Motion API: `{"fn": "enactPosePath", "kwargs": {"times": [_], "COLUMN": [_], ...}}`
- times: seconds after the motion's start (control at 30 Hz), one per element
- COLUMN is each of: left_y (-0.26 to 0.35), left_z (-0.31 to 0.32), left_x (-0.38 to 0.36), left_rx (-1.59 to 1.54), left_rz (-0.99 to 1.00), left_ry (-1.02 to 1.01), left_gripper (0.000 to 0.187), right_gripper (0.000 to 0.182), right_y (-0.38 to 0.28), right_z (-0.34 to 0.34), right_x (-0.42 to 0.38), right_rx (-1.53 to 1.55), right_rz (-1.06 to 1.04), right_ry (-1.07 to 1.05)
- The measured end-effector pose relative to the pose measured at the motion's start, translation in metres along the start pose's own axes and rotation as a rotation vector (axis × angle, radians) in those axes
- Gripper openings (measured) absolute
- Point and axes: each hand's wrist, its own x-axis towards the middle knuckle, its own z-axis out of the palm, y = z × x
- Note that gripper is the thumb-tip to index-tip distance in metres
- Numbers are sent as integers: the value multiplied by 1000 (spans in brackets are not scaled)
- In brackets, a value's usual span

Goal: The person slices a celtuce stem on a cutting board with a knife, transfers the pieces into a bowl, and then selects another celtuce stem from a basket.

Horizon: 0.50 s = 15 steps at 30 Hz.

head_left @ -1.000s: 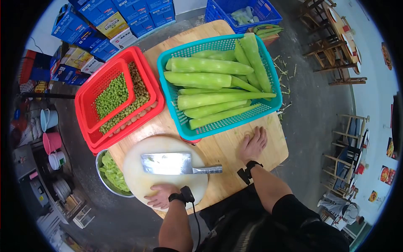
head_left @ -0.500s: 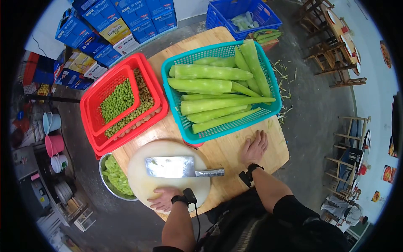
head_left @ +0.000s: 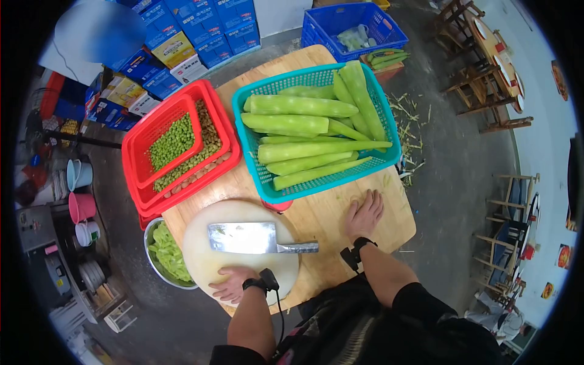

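My left hand [head_left: 233, 285] lies flat on the front part of a round white cutting board [head_left: 198, 252], fingers spread and holding nothing. Just beyond it a cleaver [head_left: 243, 237] rests on the board, its handle pointing right. My right hand [head_left: 365, 214] is pressed flat on the wooden table [head_left: 395, 210], fingers apart and empty. A teal basket [head_left: 316, 185] of long peeled green stems [head_left: 304, 105] stands beyond both hands. Red baskets [head_left: 137, 176] at the left hold green peas [head_left: 172, 143] and other small pieces.
A metal bowl [head_left: 151, 255] of green slices sits below the table's left edge. Blue cartons [head_left: 198, 27] and a blue crate [head_left: 316, 30] stand behind. Peelings [head_left: 413, 137] litter the floor at right, with wooden chairs and tables beyond. Buckets [head_left: 79, 174] stand at far left.
The view has shifted slightly. Both hands stay flat in the same places on the board and table. A blurred round shape now shows at the upper left.
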Motion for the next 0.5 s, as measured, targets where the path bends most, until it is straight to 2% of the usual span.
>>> {"fn": "enactPosePath", "kwargs": {"times": [0.23,0.43,0.5], "left_y": [11,13,14], "left_z": [-26,-22,-26], "left_x": [-6,-8,-8], "left_rx": [59,139,71], "left_rz": [-106,-343,-361], "left_ry": [73,135,58], "left_gripper": [68,68,70], "right_gripper": [63,62,64], "right_y": [-3,0,-1], "right_z": [2,8,7], "right_x": [-2,-3,-3], "right_rx": [-3,-27,-86], "right_rz": [-1,-86,-19], "right_ry": [18,0,-4]}}
